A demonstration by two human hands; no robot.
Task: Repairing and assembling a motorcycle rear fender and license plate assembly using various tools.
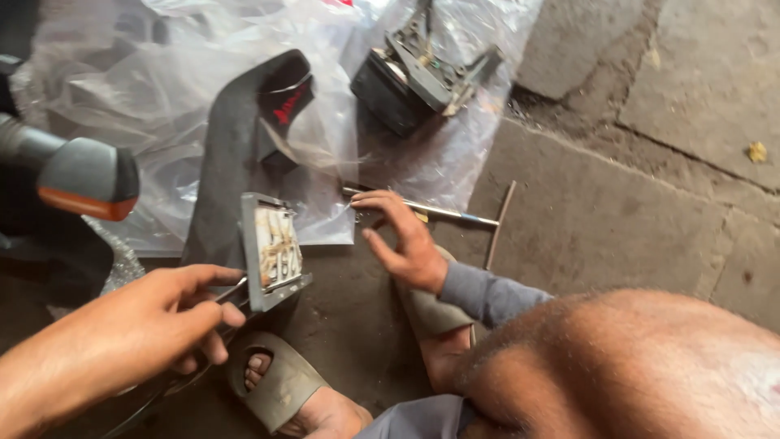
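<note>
Rusty, scuffed number plate (pixel 276 248) on black mudguard (pixel 231 154), left hand (pixel 154 313) fingers closed around its mount.

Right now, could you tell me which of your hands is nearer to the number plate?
Left. The left hand holds a thin metal tool against the number plate's left edge; the right hand is out of view.
</note>
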